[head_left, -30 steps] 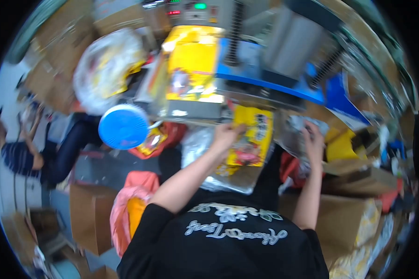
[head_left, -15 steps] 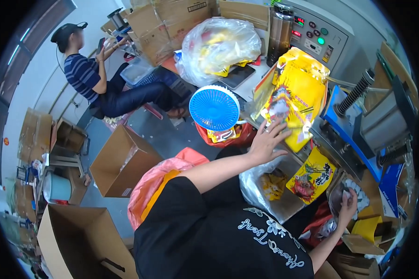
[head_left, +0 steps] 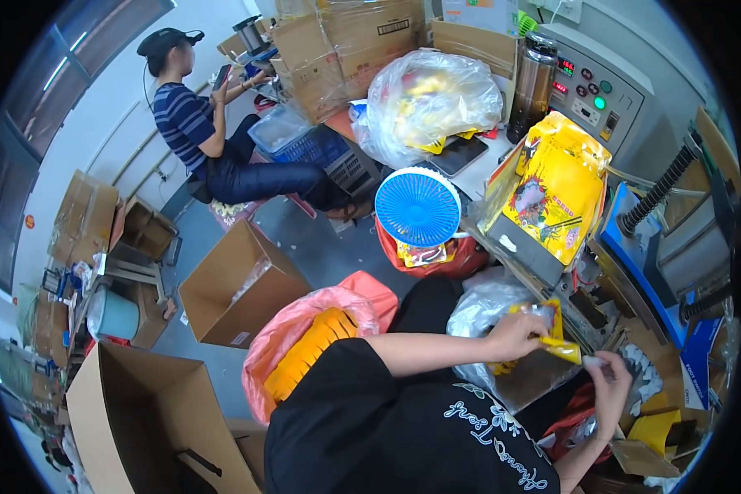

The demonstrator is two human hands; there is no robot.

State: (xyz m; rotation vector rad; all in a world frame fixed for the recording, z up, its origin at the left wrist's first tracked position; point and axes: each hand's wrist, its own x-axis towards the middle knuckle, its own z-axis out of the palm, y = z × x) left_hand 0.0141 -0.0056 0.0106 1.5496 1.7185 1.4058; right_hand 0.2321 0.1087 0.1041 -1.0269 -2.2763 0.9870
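Note:
My left hand (head_left: 517, 336) is closed on a yellow printed pouch (head_left: 563, 350), seen nearly edge-on above my lap. My right hand (head_left: 611, 389) pinches a small whitish piece (head_left: 591, 361) at the pouch's right end; its kind is too small to tell. Beneath my left hand lies a clear plastic bag (head_left: 479, 317) with yellow packs in it, beside a flat brownish surface (head_left: 539, 380). Small grey-white pieces (head_left: 644, 375) lie just right of my right hand. Beyond, a stack of yellow pouches (head_left: 564, 185) leans on the bench.
A blue fan (head_left: 418, 207) stands ahead of me. Blue-framed press (head_left: 642, 239) and control box (head_left: 597, 90) are at right. A pink bag (head_left: 305, 317) holds orange-yellow packs, near open cartons (head_left: 222, 288). A person (head_left: 191, 123) sits far left with a phone.
My left hand has come down from the pouch stack and now holds a yellow pouch. My right hand has lifted from the grey-white pieces to the pouch's end. The view has shifted.

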